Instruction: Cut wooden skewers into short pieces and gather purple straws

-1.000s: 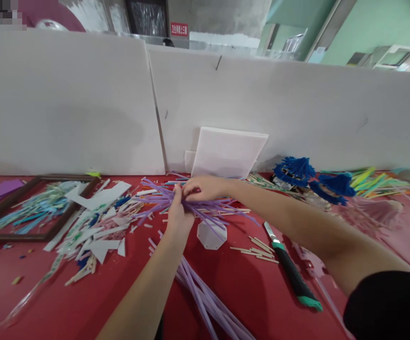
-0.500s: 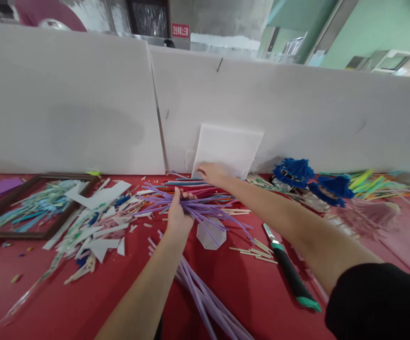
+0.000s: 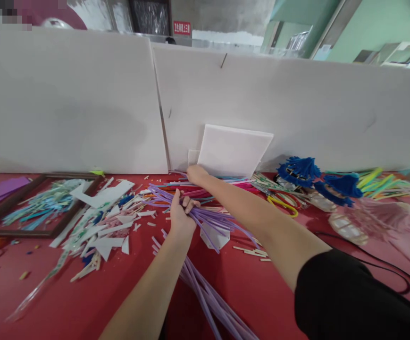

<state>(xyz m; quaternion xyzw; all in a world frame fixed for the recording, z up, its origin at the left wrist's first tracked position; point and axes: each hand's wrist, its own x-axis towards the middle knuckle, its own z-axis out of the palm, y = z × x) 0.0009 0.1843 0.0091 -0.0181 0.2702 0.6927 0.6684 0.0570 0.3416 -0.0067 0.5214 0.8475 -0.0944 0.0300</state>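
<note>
My left hand is closed around a loose bundle of purple pipe cleaners, whose ends fan out on both sides. Beyond it, my right hand reaches to the back of the table, its fingers curled down by the pile of red, pink and blue pipe cleaners. What its fingertips hold, if anything, is hidden. A white board leans just right of that hand. Under the bundle lies a pale, flat, many-sided piece. More purple pipe cleaners lie between my forearms.
White panels stand along the back. Left are paper and foam scraps and a brown frame around green-blue strips. Short sticks, yellow-handled scissors, blue fringed pieces and a black cord lie right.
My right hand has moved slightly left and its forearm has swung inward, now covering the green-handled knife. My left hand still holds the purple bundle. The view has shifted slightly.
</note>
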